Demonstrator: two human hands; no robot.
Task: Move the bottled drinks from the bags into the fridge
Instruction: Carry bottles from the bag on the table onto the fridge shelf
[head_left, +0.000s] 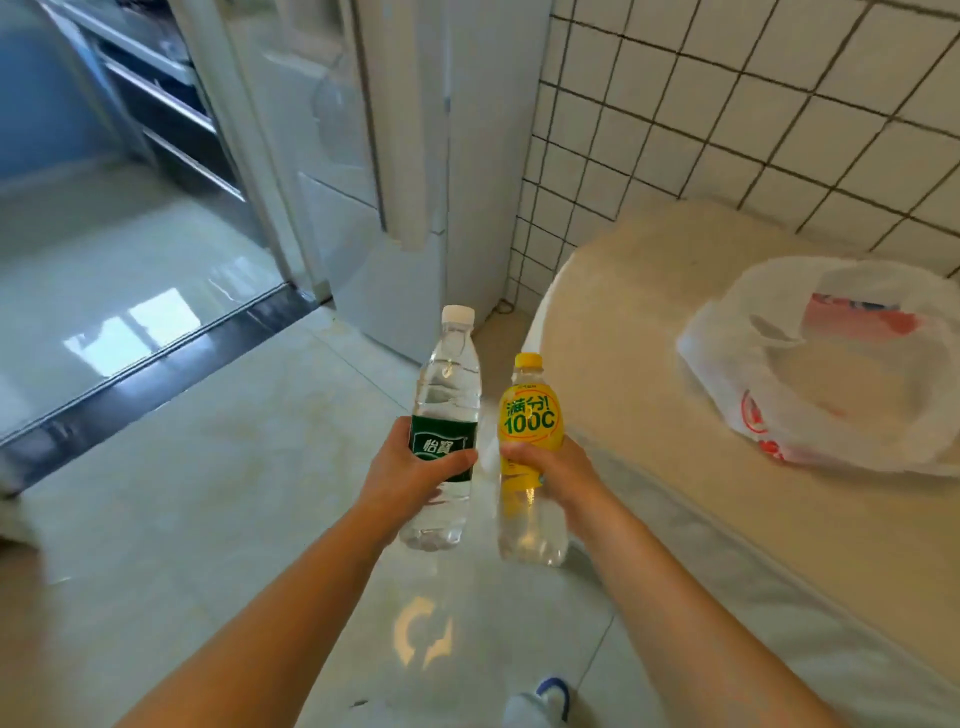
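Floor (171, 519) at lower left and centre of the frame was laid in pale glossy tiles, with bright patches of light reflected on it. A dark threshold strip (156, 384) ran diagonally across the left of the frame, and beyond it lay a second glossy floor area, tinted blue. At upper left stood dark shelving (171, 104) with metal-edged tiers, partly blurred. A white door frame (244, 156) rose at upper centre. Wall (727, 104) at upper right was faced in small white square tiles with dark grout. A beige countertop (649, 312) with a rounded corner occupied the right of the frame, touching the tiled wall
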